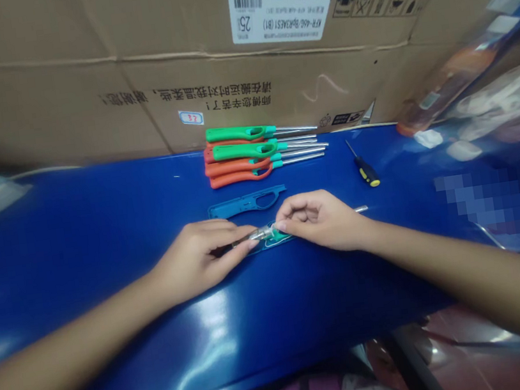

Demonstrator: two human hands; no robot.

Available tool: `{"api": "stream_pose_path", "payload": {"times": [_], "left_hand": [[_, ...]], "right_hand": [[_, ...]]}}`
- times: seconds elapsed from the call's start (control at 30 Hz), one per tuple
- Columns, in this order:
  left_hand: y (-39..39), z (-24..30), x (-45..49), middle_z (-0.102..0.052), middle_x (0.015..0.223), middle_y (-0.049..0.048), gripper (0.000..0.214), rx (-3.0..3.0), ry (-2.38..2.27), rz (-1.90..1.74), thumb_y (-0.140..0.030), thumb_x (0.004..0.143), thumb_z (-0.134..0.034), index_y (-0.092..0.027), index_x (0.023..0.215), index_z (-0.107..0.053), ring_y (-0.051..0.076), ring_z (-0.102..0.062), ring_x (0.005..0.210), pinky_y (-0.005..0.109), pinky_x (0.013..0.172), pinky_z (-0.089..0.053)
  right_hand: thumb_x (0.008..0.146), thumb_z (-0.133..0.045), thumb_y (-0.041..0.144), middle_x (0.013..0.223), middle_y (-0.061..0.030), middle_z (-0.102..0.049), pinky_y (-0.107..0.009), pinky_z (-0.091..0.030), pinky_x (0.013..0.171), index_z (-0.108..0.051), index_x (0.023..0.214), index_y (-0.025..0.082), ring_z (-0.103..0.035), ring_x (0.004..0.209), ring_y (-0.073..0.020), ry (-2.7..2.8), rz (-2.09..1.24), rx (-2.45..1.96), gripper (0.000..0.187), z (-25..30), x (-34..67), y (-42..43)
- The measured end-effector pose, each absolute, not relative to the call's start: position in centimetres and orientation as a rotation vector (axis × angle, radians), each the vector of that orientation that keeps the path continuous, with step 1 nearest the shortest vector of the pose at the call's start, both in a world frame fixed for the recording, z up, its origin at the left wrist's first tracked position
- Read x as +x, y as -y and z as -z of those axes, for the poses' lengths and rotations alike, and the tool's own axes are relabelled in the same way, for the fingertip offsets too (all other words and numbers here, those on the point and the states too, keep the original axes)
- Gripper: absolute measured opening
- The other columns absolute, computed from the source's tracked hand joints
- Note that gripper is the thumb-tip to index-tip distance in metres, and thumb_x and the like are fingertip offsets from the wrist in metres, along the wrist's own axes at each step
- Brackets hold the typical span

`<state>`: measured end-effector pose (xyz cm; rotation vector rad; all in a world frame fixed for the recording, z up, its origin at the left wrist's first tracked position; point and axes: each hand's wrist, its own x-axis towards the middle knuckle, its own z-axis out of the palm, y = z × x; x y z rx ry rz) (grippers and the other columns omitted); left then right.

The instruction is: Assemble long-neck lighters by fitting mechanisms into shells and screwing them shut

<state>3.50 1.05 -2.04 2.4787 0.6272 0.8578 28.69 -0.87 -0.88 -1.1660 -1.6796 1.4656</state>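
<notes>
An opened long-nosed lighter (276,240) lies on the blue table in front of me, its inner parts and a thin white wire or tube showing. My left hand (203,251) is closed around the handle end, with a clear and silvery piece between thumb and fingers. At the green part in the lighter's middle, my right hand (324,218) pinches with thumb and forefinger; what lies between the tips is too small to make out. The metal tip (362,209) sticks out past my right wrist. Just beyond my hands rests a loose blue half shell (244,204).
Several green and orange lighters (241,166) are stacked behind the half shell. A black and yellow screwdriver (366,172) lies to their right. A large cardboard box (157,16) walls off the back. An orange bottle (448,88) and plastic bags (512,98) stand at right.
</notes>
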Motion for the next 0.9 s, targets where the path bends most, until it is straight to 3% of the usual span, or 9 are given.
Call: {"api": "stream_pose_path", "payload": {"times": [0.9], "left_hand": [[-0.7, 2.14, 3.67, -0.079, 0.095, 0.0049, 0.023, 2.395, -0.713, -0.862, -0.025, 0.095, -0.066, -0.018, 0.114, -0.077, 0.013, -0.073, 0.075, 0.018, 0.067, -0.055]], "right_hand": [[0.083, -0.072, 0.036, 0.058, 0.0063, -0.051, -0.021, -0.027, 0.045, -0.065, 0.084, 0.013, -0.039, 0.049, -0.0047, 1.628, -1.482, -1.175, 0.024, 0.47, 28.38, 0.95]]}}
